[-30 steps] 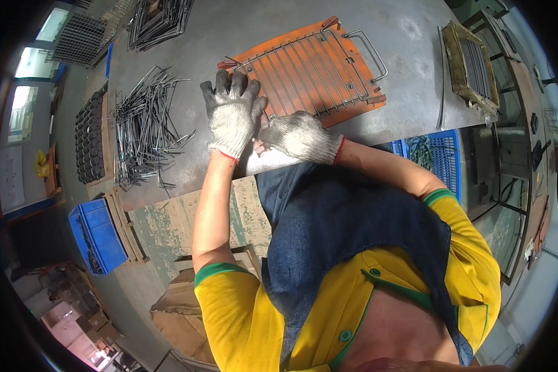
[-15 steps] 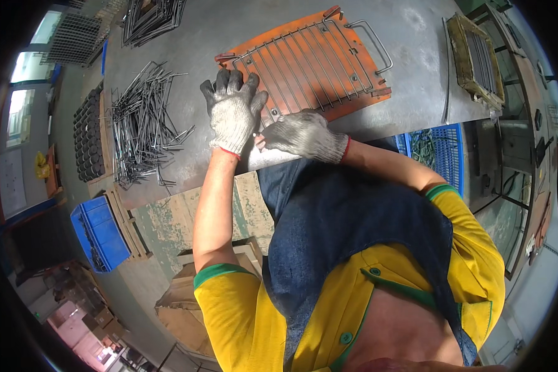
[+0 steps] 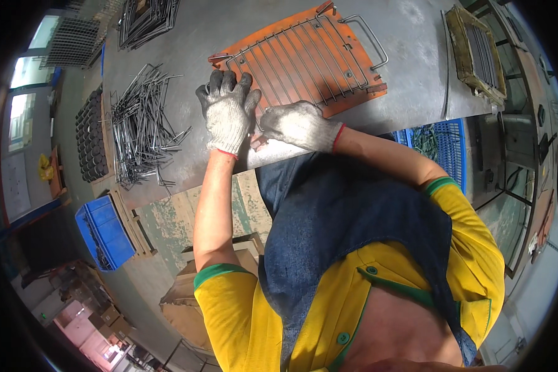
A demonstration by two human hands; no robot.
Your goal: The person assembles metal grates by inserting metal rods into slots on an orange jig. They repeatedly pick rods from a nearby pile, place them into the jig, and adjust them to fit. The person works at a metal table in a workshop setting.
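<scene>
The bench (image 3: 412, 46) carries a wire rack (image 3: 296, 66) on an orange board (image 3: 352, 103), upper centre. I'd best press evenly with my spread left hand (image 3: 225, 113); what my curled right hand (image 3: 299, 126) grips, I can't tell.

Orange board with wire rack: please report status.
Left hand by left edge of orange board; right hand curled nearby, grip unclear. Wire rack on board. Hands hide near-left corner.
</scene>
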